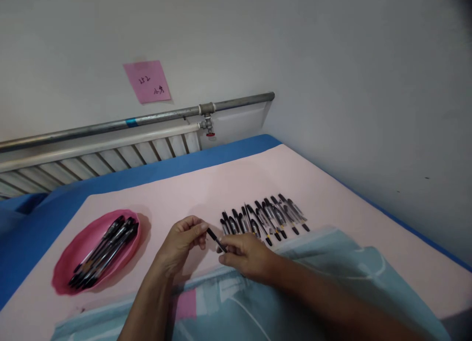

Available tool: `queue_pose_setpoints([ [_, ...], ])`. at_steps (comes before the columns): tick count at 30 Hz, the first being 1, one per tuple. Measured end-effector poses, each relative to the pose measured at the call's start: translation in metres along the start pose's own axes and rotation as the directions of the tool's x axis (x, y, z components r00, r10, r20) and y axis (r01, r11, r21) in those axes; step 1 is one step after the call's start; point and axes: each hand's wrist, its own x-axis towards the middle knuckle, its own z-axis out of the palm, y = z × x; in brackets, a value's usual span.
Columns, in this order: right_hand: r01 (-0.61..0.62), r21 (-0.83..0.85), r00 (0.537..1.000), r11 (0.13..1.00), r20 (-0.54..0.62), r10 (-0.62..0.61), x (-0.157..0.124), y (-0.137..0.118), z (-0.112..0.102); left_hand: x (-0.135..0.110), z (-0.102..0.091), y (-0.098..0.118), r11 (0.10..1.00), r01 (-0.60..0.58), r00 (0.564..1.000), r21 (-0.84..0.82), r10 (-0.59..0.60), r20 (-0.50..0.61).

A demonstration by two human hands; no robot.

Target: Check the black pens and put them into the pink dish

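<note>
Between my two hands a pen [213,234] with a black end is held at a slant above the pink sheet. My left hand [187,235] pinches its upper black end with thumb and fingertips. Around the lower part of the same pen, my right hand [244,255] closes its fingers, which hide some of it. Just behind the right hand lie several pens and pen parts [263,217] with black caps, in a loose row. To the left, a pink basket [59,269] holds a bundle of black-capped pens [105,252].
The pink sheet [177,193] lies over a blue cover [236,148]. A light blue patterned cloth [332,252] spreads over the front edge. Behind stand a white radiator [121,156] and a metal pipe [162,117]; a wall [368,85] borders the right side.
</note>
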Motion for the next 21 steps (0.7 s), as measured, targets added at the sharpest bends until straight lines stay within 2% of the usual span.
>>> queue_pose_setpoints([
  [5,-0.115,0.293,0.991,0.949,0.100,0.090,0.0027,-0.0020,0.0026,-0.0037,0.0004,0.0042,0.999,-0.017,1.000,-0.034,0.017,0.016],
  [9,-0.131,0.369,0.988,0.920,0.120,0.093,0.0033,-0.0044,0.0020,-0.0044,0.0000,0.0041,0.995,-0.025,0.999,-0.100,0.029,0.037],
  [11,-0.114,0.323,0.992,0.940,0.090,0.089,0.0030,-0.0043,0.0012,-0.0036,0.0017,0.0023,0.995,-0.028,0.999,-0.093,0.030,0.016],
  [16,-0.049,0.115,0.999,0.992,0.025,0.046,0.0021,-0.0011,-0.0001,-0.0023,0.0049,-0.0018,0.995,-0.070,0.997,0.069,0.072,-0.027],
  [21,-0.020,0.031,1.000,0.999,0.009,0.019,0.0027,0.0012,0.0005,-0.0025,0.0023,-0.0006,0.999,-0.039,0.999,0.017,0.039,0.029],
])
